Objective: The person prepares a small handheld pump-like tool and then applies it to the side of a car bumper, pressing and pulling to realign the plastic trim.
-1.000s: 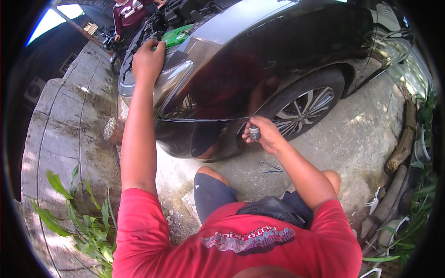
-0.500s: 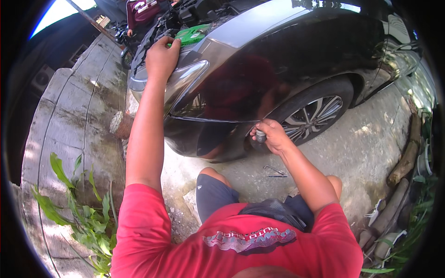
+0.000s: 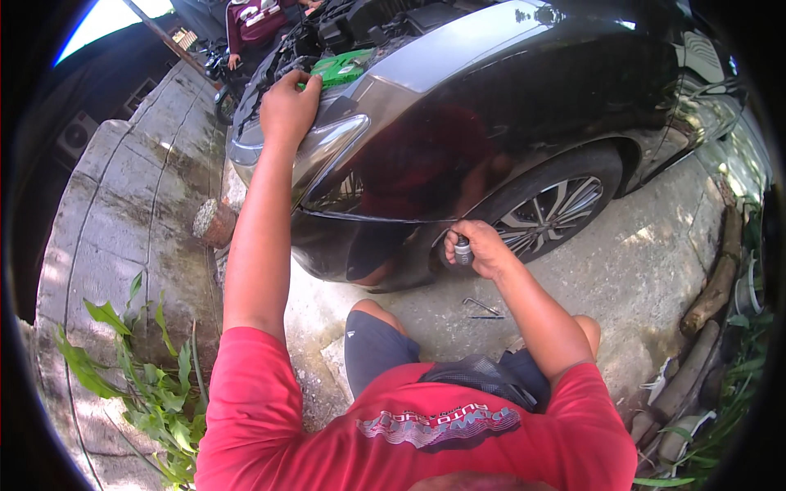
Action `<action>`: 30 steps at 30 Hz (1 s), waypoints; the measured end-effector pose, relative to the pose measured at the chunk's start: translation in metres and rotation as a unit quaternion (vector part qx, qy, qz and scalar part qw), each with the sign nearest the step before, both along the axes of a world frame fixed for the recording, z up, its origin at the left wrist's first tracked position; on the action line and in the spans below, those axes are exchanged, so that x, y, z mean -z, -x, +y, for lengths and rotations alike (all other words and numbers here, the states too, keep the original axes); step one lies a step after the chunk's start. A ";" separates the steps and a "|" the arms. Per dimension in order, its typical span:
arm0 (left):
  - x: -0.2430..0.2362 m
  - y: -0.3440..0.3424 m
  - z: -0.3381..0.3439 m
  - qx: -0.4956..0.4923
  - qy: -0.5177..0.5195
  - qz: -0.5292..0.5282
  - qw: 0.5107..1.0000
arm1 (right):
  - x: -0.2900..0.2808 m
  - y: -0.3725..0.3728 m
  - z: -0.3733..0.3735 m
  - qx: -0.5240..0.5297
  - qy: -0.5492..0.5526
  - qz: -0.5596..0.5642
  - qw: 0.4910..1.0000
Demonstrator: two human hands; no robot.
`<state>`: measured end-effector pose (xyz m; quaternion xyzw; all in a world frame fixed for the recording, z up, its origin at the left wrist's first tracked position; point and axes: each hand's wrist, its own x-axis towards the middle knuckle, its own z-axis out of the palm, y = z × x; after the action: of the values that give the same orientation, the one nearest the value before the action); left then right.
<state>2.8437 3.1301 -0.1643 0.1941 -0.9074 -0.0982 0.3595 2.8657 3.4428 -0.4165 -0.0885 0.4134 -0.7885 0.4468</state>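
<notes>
My right hand (image 3: 481, 247) is closed round a screwdriver-like tool with a dark, rounded handle (image 3: 463, 252). Its working end is hidden by my fingers, close to the seam where the black bumper (image 3: 377, 254) meets the fender, just ahead of the front wheel (image 3: 544, 214). My left hand (image 3: 288, 108) lies over the front corner of the car, above the headlight (image 3: 332, 151), thumb apart from the fingers. Some of its fingertips are out of sight. Beside that thumb is a green box (image 3: 342, 69) at the edge of the engine bay.
L-shaped metal tools (image 3: 483, 309) lie on the concrete below my right hand. A broken concrete cylinder (image 3: 214, 222) stands left of the bumper. Leafy plants (image 3: 155, 393) grow at the lower left, and logs (image 3: 712, 282) line the right. Another person (image 3: 255, 23) is beyond the open engine bay.
My right hand and the tool's handle have turned slightly, with the handle now pointing more downward. My left hand stays on the car's corner. The view has shifted a little.
</notes>
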 end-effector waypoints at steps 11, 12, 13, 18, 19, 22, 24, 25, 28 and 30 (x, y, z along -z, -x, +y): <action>0.002 0.001 -0.002 -0.007 0.013 0.002 1.000 | 0.003 -0.001 -0.004 0.004 0.009 -0.029 1.000; 0.002 0.000 -0.002 -0.004 0.007 0.001 1.000 | 0.004 -0.001 -0.004 0.005 0.010 -0.040 0.999; 0.001 -0.001 -0.001 -0.001 0.000 -0.001 1.000 | 0.002 -0.001 -0.005 0.006 0.011 -0.052 0.999; -0.001 -0.003 0.000 0.002 0.004 0.000 1.000 | 0.001 -0.002 -0.007 0.007 0.027 -0.076 0.997; -0.001 -0.003 0.000 0.005 0.002 0.001 1.000 | 0.002 -0.002 -0.007 0.011 0.030 -0.075 0.997; 0.001 -0.002 0.000 0.010 0.001 0.009 1.000 | 0.004 0.000 -0.006 0.013 0.038 -0.069 0.997; 0.001 -0.002 -0.001 0.011 0.003 0.007 1.000 | 0.005 0.001 -0.007 0.012 0.038 -0.064 0.997; 0.001 -0.003 -0.002 0.011 0.003 0.004 1.000 | 0.003 0.001 -0.006 0.012 0.036 -0.061 0.997; 0.001 -0.002 -0.003 0.015 0.010 0.006 1.000 | -0.001 0.001 -0.004 0.012 0.030 -0.063 0.998; 0.002 -0.003 -0.003 0.016 0.013 0.006 1.000 | 0.002 0.003 -0.003 -0.008 0.033 -0.066 0.997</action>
<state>2.8464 3.1269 -0.1664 0.1744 -0.9093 -0.0933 0.3662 2.8630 3.4397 -0.4185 -0.0542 0.3562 -0.8020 0.4763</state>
